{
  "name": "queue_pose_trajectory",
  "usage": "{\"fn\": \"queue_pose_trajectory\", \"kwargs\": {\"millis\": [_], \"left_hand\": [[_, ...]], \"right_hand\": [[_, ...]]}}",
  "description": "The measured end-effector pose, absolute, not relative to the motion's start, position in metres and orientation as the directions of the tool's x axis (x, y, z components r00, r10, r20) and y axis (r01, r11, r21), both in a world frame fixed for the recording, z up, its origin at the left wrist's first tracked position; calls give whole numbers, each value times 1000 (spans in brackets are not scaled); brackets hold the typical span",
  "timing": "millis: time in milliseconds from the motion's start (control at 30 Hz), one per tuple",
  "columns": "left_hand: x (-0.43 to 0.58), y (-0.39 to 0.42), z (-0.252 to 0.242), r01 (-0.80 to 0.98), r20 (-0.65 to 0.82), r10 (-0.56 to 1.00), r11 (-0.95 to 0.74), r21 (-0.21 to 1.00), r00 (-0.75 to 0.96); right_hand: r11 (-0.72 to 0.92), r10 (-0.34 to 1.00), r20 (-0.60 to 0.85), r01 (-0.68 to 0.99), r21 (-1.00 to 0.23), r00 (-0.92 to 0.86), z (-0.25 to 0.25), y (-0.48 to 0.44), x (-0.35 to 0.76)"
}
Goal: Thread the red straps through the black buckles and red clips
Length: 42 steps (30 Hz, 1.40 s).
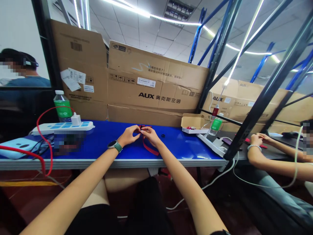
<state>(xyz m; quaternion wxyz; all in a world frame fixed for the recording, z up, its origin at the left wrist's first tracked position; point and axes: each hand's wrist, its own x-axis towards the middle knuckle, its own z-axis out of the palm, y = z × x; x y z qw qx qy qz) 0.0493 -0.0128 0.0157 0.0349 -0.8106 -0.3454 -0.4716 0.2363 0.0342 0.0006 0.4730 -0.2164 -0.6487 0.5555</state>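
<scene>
Both hands meet over the blue table top (97, 148), their fingertips almost touching. My left hand (130, 135), with a watch on its wrist, is closed in a pinch at the upper end of a narrow red strap (150, 148). My right hand (151, 135) pinches the same end from the other side. From the fingers the strap curves down and to the right, its free end lying near the front edge. Something small, red and black, shows just beyond the fingertips; its shape is unclear. A small black piece (163, 135) lies right of my right hand.
At left are a power strip (39, 129) with a white charger, a green-labelled bottle (64, 109), a light-blue case (17, 148) and a red cable (52, 147). An open carton (195, 130) holds small parts. Cardboard (156, 94) walls the back. A co-worker's hands (260, 139) are at right.
</scene>
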Motion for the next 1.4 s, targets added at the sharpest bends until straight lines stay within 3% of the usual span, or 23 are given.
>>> {"fn": "queue_pose_trajectory", "kwargs": {"millis": [167,333,467,633,800,900,967,1067,1167,1333,1400], "left_hand": [[43,-6,14,640,783,543,-725,254,304],[35,-4,15,666,807,549,-688,288,219],[29,0,13,689,801,559,-667,282,215],[22,4,6,751,754,615,-605,264,230],[26,-5,6,778,643,696,-580,241,320],[32,-8,6,709,600,667,-670,222,442],[33,-8,6,701,571,658,-687,191,490],[32,-6,7,774,599,675,-618,137,432],[32,-7,8,812,666,652,-572,118,363],[39,-11,8,660,580,580,-745,93,573],[39,-9,6,677,571,586,-733,69,575]], "right_hand": [[312,814,331,-122,-942,-477,2,32,238],[281,840,297,-104,-954,-454,5,30,240],[360,834,352,-64,-931,-425,3,34,239],[621,743,508,165,-767,-436,-2,40,241],[742,662,486,406,-534,-570,3,36,248],[605,755,546,706,-367,-364,8,31,255],[328,829,540,908,-261,-145,7,28,261],[7,912,405,982,-190,72,2,27,268],[34,924,382,991,-131,19,1,29,273],[160,913,387,986,-54,-128,9,33,273],[167,914,383,985,-44,-137,11,31,271]]}}
